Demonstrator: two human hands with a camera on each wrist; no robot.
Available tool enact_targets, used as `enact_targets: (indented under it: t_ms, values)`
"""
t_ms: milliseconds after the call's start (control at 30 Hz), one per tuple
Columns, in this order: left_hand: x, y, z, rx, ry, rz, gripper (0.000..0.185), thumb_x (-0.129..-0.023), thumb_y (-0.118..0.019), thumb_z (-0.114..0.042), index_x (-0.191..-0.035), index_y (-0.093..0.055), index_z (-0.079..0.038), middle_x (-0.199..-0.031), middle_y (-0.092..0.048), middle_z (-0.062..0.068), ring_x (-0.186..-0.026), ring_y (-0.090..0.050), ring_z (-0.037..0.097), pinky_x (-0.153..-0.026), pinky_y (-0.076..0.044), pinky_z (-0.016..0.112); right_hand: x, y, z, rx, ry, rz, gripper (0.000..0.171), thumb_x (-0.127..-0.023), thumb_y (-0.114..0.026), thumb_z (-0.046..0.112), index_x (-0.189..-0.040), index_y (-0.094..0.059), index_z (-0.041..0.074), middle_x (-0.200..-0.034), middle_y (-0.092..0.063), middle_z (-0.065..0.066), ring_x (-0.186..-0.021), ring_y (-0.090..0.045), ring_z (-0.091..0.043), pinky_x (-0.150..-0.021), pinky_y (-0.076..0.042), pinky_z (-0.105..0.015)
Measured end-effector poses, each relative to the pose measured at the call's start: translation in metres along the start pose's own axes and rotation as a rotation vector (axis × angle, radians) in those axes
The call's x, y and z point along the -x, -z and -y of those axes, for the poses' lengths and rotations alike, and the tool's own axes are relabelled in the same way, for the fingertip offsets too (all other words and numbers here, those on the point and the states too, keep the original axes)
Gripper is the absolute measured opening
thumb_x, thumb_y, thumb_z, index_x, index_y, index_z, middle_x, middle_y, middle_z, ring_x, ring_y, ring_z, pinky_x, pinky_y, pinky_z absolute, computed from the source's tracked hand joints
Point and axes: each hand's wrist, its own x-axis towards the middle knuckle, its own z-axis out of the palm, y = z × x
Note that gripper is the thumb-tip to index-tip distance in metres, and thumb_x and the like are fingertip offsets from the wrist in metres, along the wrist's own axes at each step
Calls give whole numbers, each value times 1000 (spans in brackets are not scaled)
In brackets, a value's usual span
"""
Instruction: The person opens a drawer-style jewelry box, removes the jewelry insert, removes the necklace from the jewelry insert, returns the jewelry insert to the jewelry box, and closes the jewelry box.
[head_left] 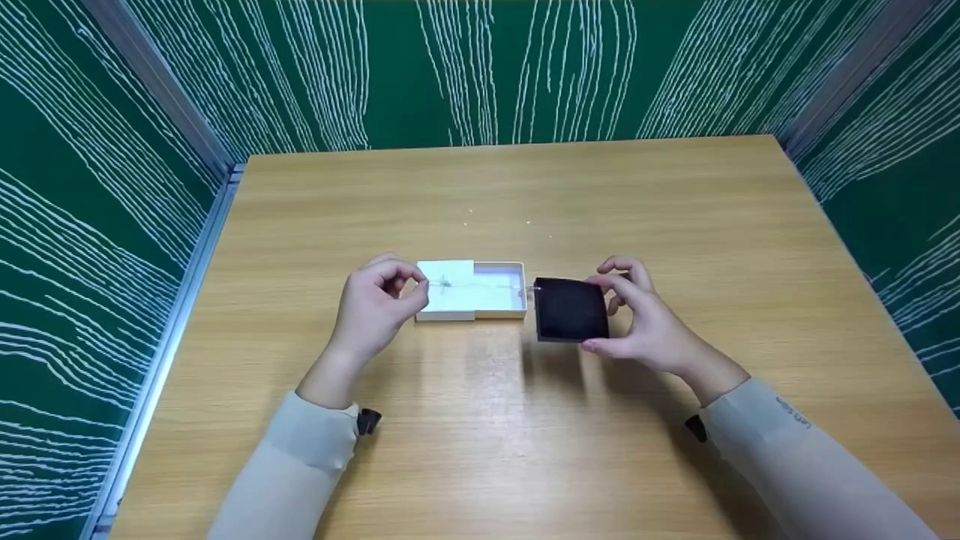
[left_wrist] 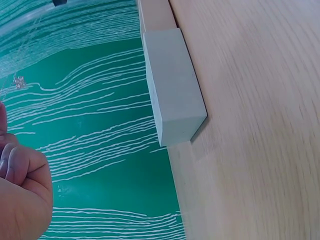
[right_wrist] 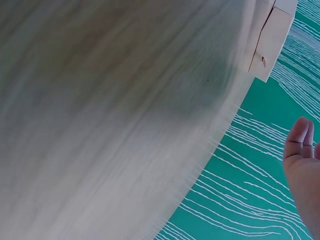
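Note:
A small white box point(head_left: 495, 294) lies on the middle of the wooden table point(head_left: 480, 450), its sleeve point(head_left: 450, 296) slid partly off to the left. A thin chain point(head_left: 487, 286) with a tiny pendant stretches across the box. My left hand point(head_left: 411, 285) pinches the chain's left end at the sleeve's left edge. My right hand point(head_left: 611, 311) grips a black square pad point(head_left: 570, 309) just right of the box, and the chain's other end meets its top left corner. In the left wrist view the box point(left_wrist: 172, 85) shows with my curled fingers point(left_wrist: 22, 190) low left. The right wrist view catches the box point(right_wrist: 272, 40) and my fingertips point(right_wrist: 299, 142).
Green walls with white lines point(head_left: 480, 67) enclose the table on three sides, with a metal rail point(head_left: 187, 285) along the left edge. A few tiny specks point(head_left: 529, 223) lie behind the box. Both sleeves point(head_left: 300, 457) reach in from the near edge.

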Motion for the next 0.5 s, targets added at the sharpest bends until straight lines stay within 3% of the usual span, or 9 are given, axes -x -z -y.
enact_targets:
  t_ms: [233,400,500]
  values:
    - [0,-1,2,-7,12,-10,3,-94,-81,-2,-92,-81,-4,-86,-54,-1,-82,-47,16,-70,-34,21,3,2,-3,19,4,-17,79,-73,-102,0,-145,-69,1,-152,-40,-16,-107,-53,-19,-90,-49,-31]
    - [0,0,3,4,17,-9,5,-93,-80,0,-91,-81,-5,-86,-52,10,-83,-46,16,-70,-34,20,4,4,-3,22,-8,-18,79,-74,-101,-1,-146,-69,1,-153,-40,-16,-106,-53,-18,-90,-49,-30]
    - [0,0,4,4,22,-8,7,-93,-80,0,-91,-81,-6,-86,-52,9,-83,-46,15,-70,-34,20,5,4,-2,16,-19,-18,79,-74,-101,-1,-146,-68,1,-153,-39,-16,-105,-53,-20,-90,-48,-29]
